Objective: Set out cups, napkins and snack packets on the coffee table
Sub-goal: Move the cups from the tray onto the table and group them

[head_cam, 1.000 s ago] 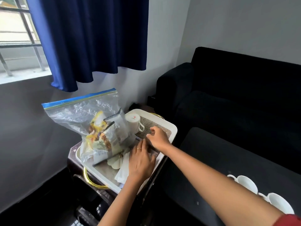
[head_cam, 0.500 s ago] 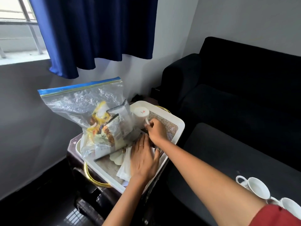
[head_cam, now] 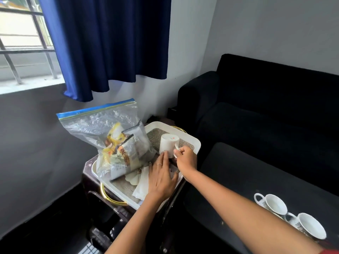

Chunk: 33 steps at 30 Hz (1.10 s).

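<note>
Since the frame before, my right hand (head_cam: 185, 158) had moved from the tray floor to the cup (head_cam: 167, 144), and the cup had tipped off its upside-down stand, its base now leaning up and away from me.

Farthest left on the tray (head_cam: 192, 140) stood the bag (head_cam: 102, 132), sealed and leaning, with the snack packets (head_cam: 126, 149) still inside; I judged it was left there because the cups came first. Below it the napkins (head_cam: 141, 187) lay in a loose pile at the tray's near edge, partly under my left hand (head_cam: 161, 177).

That hand lay flat, fingers straight and together, their tips touching the cup's lower wall. I think I kept it there to steady the cup while it tilted, and to stop the napkins sliding.

My right hand pinched the cup's handle between thumb and curled fingers. Gripping by the handle made sense, since the cup would have to be turned upright on the way over.

To the right, well apart from the tray, two cups (head_cam: 275, 204) already stood upright on the dark table (head_cam: 238, 173), handles toward the tray. This third one was not yet lifted clear, so the setting out seemed barely begun.
</note>
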Motion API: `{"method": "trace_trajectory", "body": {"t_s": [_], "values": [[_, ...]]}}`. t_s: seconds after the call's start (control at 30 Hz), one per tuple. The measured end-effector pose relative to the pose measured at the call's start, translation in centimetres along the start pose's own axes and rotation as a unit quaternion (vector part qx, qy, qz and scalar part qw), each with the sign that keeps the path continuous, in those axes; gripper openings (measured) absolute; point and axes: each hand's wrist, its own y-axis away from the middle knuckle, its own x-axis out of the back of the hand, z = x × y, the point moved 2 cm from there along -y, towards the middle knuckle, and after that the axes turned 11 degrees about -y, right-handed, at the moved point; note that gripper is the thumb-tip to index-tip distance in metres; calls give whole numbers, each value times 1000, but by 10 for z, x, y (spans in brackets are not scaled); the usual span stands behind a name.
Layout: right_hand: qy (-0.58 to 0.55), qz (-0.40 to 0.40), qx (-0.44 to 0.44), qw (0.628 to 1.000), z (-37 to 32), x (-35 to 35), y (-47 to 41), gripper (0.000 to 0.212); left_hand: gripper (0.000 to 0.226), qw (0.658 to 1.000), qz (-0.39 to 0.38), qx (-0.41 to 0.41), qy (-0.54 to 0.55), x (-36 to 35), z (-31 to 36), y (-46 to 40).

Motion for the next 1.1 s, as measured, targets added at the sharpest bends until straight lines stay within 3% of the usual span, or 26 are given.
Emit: {"method": "trace_trajectory", "body": {"t_s": [0.37,0.73,0.97,1.1], "values": [[-89,20,-5,996,-9,72,40,17,73,995,67,-69,33,32,51,34],[-84,30,12,996,-11,163,83,19,80,986,87,-138,-25,51,120,67],[-54,59,5,997,-1,214,101,19,71,975,127,-182,-24,51,162,90],[-7,46,7,999,5,236,110,17,81,972,138,-182,-58,45,174,104]]}}
